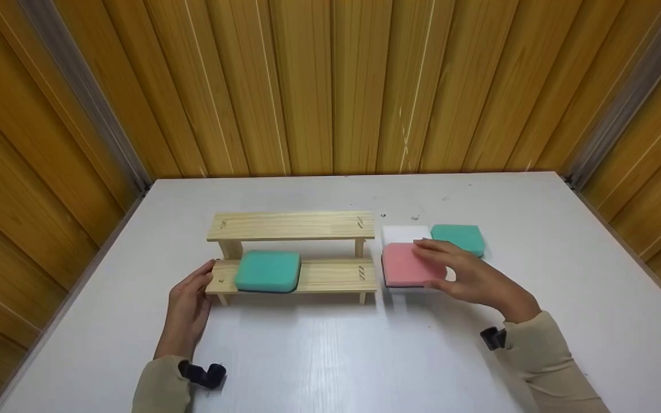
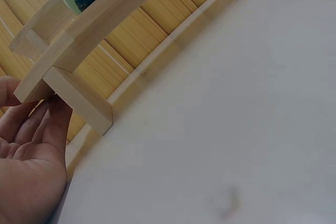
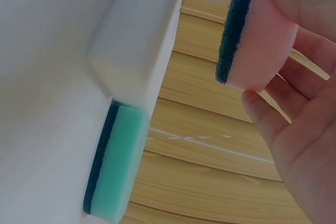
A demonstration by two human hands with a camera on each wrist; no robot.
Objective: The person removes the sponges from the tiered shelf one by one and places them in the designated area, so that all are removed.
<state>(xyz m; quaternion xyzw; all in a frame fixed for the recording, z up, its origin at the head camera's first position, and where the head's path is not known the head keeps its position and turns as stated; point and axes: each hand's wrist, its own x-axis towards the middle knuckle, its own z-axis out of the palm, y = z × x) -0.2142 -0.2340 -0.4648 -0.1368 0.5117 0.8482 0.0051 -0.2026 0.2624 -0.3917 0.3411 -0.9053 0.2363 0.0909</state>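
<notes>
A pink scouring sponge [image 1: 408,265] with a dark scrub layer underneath is held in my right hand [image 1: 471,275], thumb on the near side and fingers on the far side. The right wrist view shows this sponge [image 3: 262,32] raised off the table. My left hand [image 1: 188,304] grips the left end of the two-step wooden rack [image 1: 330,278]. In the left wrist view, fingers [image 2: 34,124] reach beneath the lower board, by its leg. A green sponge [image 1: 268,271] lies on the lower step, left of its middle, dark side down.
A white block [image 1: 405,233], partly hidden by the pink sponge, lies right of the rack on the white table [image 1: 307,355]. Another green sponge [image 1: 458,238] lies beside it, dark side down. Wood-plank walls [image 1: 330,86] stand behind and at both sides.
</notes>
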